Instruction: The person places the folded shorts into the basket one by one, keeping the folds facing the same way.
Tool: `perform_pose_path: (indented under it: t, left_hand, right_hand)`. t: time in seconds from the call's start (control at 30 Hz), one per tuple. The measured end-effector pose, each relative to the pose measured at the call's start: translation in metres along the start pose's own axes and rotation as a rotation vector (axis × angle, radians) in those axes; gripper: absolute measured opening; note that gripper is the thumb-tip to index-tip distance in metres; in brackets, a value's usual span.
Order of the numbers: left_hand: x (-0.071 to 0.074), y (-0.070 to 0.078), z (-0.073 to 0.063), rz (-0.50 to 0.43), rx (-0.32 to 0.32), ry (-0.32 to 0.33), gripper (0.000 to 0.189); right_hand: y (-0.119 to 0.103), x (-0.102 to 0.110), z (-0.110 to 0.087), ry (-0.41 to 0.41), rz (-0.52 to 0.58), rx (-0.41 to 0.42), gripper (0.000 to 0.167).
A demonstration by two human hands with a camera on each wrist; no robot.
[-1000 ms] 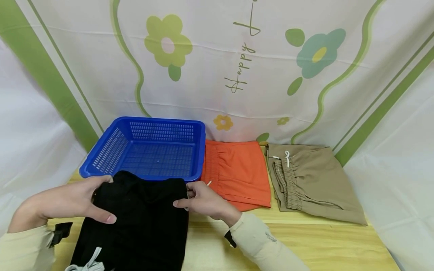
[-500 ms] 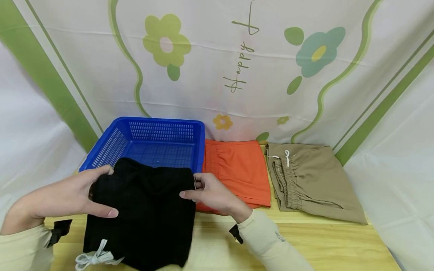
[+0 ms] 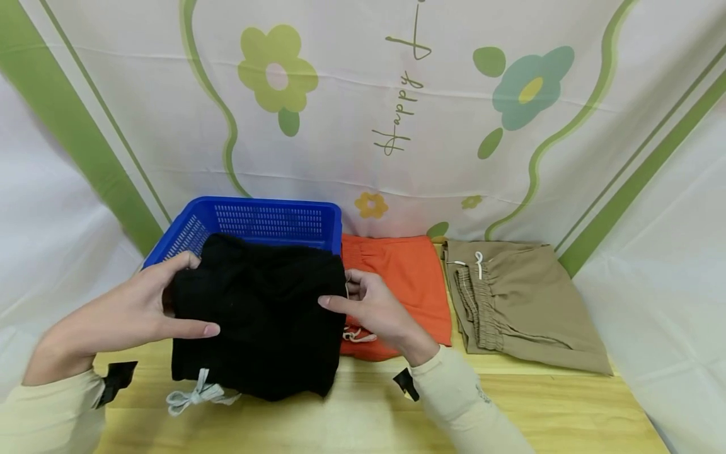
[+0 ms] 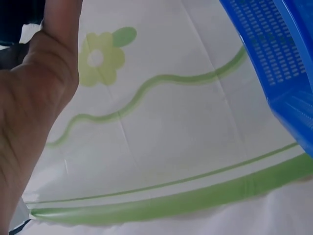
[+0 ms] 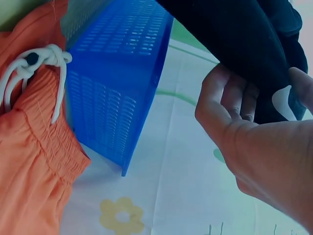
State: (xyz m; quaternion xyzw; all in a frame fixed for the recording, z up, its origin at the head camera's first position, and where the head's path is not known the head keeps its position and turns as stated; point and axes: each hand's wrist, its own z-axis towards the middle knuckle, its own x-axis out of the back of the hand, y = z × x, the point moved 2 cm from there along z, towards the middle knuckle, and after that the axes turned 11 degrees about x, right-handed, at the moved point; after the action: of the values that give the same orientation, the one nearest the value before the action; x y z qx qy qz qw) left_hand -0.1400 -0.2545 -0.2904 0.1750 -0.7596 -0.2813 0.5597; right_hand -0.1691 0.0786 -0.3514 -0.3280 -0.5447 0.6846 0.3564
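Observation:
Between both hands hangs a folded black garment [image 3: 261, 315] with a pale grey drawstring bow [image 3: 198, 392] at its lower left; it looks like drawstring shorts or trousers. My left hand [image 3: 133, 309] grips its left side, thumb across the front. On the opposite side my right hand [image 3: 377, 309] pinches the edge, thumb in front and fingers curled behind, as the right wrist view also shows on the black cloth [image 5: 234, 39]. Behind and partly covered by the garment stands a blue plastic basket [image 3: 266, 205]. In the left wrist view, the left hand [image 4: 34, 93] shows only partly.
Orange shorts [image 3: 408, 277] lie folded right of the basket, their white drawstring near my right hand. Farther right are folded khaki trousers or shorts [image 3: 533, 302]. All rest on a wooden table [image 3: 510, 416], with a flower-printed white curtain [image 3: 351, 113] behind.
Both hands have lifted the black garment up and to the right, so it now covers much of the basket's front. More of the table shows below it, and the orange shorts' drawstring has come into view.

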Motion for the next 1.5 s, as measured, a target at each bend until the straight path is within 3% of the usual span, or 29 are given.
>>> perform_pose_path:
  t: [0.17, 0.4, 0.57, 0.77, 0.97, 1.13, 1.5]
  left_hand:
    - [-0.002, 0.012, 0.003, -0.009, -0.004, 0.058, 0.088]
    - [-0.005, 0.024, 0.008, 0.014, -0.054, 0.17, 0.087]
    - [-0.005, 0.033, 0.01, -0.053, -0.069, 0.218, 0.09]
    - [-0.002, 0.043, 0.013, -0.108, -0.063, 0.23, 0.1]
    - [-0.003, 0.052, 0.017, -0.246, -0.105, 0.219, 0.058]
    - [-0.004, 0.057, 0.02, -0.288, -0.085, 0.207, 0.048]
    - [-0.005, 0.066, 0.02, -0.379, -0.285, 0.186, 0.049]
  right_hand:
    - [-0.004, 0.007, -0.001, 0.01, 0.009, 0.006, 0.039]
    - [-0.013, 0.016, -0.003, 0.037, -0.075, 0.05, 0.031]
    - [-0.022, 0.022, -0.005, 0.064, -0.129, 0.096, 0.03]
    - [-0.034, 0.028, -0.006, 0.096, -0.162, 0.145, 0.027]
    - [-0.043, 0.032, -0.005, 0.113, -0.196, 0.219, 0.028]
    - [-0.047, 0.035, -0.002, 0.1, -0.244, 0.275, 0.03]
    - [-0.059, 0.04, 0.006, 0.069, -0.3, 0.362, 0.033]
